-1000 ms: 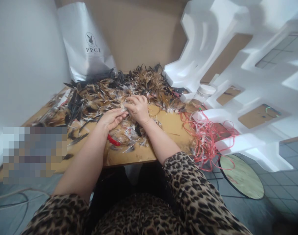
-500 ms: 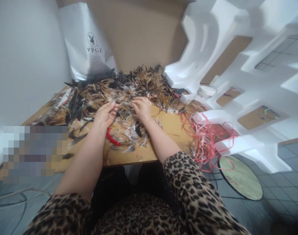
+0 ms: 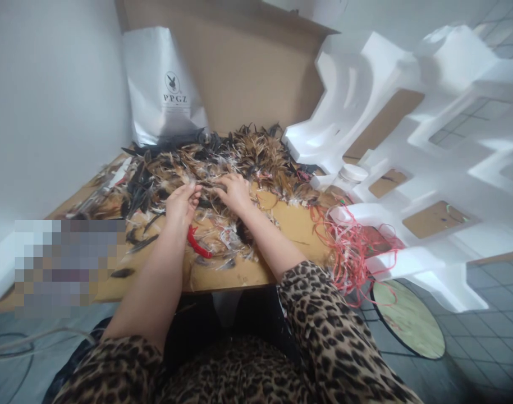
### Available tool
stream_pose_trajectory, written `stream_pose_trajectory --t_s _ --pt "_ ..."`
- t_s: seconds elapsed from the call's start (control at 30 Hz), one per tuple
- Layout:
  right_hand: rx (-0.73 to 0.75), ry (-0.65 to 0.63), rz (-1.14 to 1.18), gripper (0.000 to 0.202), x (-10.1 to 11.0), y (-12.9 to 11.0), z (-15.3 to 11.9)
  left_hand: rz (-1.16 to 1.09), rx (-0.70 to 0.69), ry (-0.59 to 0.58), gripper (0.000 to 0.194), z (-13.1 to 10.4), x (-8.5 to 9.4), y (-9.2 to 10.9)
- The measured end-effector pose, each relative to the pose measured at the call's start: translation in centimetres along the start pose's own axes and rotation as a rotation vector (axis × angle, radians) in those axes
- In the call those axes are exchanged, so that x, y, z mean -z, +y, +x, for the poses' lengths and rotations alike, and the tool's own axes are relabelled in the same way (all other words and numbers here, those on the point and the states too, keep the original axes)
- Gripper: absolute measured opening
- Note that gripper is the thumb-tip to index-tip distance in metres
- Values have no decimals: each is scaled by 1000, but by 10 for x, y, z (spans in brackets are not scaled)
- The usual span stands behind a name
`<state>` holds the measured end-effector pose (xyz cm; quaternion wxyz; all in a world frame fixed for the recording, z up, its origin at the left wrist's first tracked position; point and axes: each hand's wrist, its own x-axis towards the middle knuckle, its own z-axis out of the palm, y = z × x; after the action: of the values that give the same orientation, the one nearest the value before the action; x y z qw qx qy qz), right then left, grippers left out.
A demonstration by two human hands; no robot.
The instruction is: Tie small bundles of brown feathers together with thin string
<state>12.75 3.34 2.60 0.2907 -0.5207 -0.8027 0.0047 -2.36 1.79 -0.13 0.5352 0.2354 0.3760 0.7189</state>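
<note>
My left hand (image 3: 183, 203) is closed in a pinch over the heap, with pale wisps of a feather (image 3: 192, 183) at its fingertips. Just right of it, my right hand (image 3: 234, 192) points inward, its thumb and fingers drawn together; what lies between them is too small to make out. Beneath and behind both hands spread brown, black and whitish feathers (image 3: 260, 147), piled along the back of the table. A curved red strip (image 3: 198, 243) lies below my left wrist among loose feather bits.
A silver bag (image 3: 164, 84) stands behind the heap at left. White foam packing (image 3: 349, 78) leans on the right, near a white-lidded jar (image 3: 352, 174). Tangled red string (image 3: 353, 247) hangs over the table's (image 3: 294, 224) right edge. A round stool (image 3: 408, 317) stands below.
My right hand has moved left, closer to my left hand, narrowing the gap between them. The whole view has shifted slightly, so the table sits lower.
</note>
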Motion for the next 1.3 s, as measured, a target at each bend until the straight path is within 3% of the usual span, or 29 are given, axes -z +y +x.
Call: stream_pose_trajectory --t_s 0.23,0.37,0.47,0.57,0.73,0.87,1.03,1.2,1.3 --pt "243 -84 -218 27 -1 -8 15 54 18 6 21 0 0 -1" --pt "165 -99 -217 23 -2 -7 21 74 22 9 22 1 2 -3" --pt "-49 -40 75 16 -3 4 19 69 21 -1 21 2 3 -4" --pt "-303 24 588 14 -6 18 13 70 56 -21 20 1 3 -6" --pt "-622 70 1221 14 -11 29 2 99 165 -157 22 -3 0 -10" --pt "-691 29 1510 18 -9 30 -2 131 207 -212 21 -7 -3 -12" --pt "-660 -143 1758 20 -4 19 -7 155 225 -257 23 -13 -6 -12" --pt "-656 -280 1873 18 -4 8 -11 157 249 -302 23 -14 -6 -12" --pt "-653 -275 1895 22 -2 12 -10 154 206 -282 22 -13 -5 -10"
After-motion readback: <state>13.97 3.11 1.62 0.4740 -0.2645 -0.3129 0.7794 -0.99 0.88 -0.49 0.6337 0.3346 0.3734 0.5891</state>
